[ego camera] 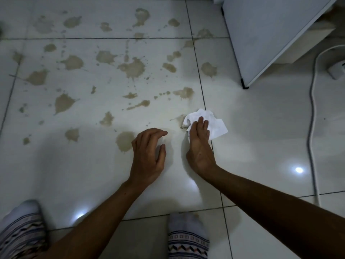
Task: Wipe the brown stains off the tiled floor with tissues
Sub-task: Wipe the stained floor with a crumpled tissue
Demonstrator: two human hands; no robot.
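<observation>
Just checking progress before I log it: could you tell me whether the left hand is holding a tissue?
No, the left hand is empty above the floor; only the right hand presses the white tissue.

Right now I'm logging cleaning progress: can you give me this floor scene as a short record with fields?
surface: white tiled floor
stains: many brown stains, most not yet wiped
tool: white tissue, crumpled, on the floor
right hand: fingers straight, pressing the tissue
left hand: holds nothing, fingers loosely curled above the floor
nearby: white appliance, grey cable
</observation>
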